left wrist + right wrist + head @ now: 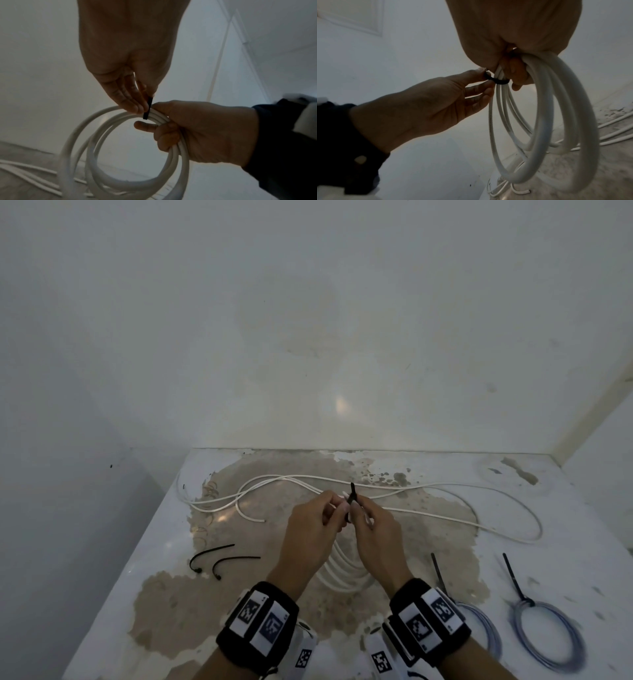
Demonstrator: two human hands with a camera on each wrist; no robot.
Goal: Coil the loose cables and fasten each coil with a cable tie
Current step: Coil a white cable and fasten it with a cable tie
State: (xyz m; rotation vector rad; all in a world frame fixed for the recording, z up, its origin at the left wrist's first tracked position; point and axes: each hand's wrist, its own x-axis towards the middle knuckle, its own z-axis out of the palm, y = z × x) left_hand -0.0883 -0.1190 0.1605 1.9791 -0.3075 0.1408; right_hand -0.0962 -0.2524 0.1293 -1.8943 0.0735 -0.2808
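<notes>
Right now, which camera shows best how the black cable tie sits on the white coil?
The right wrist view: there the black cable tie visibly wraps around the white coil. The left wrist view shows only a short strip of it; the head view shows just its tail between both hands.

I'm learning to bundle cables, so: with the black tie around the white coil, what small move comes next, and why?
Probably pull the tie's tail to cinch it. The black cable tie already loops the white coil, which the right hand grips; the left hand pinches the tie beside the strands, which look loosely gathered.
</notes>
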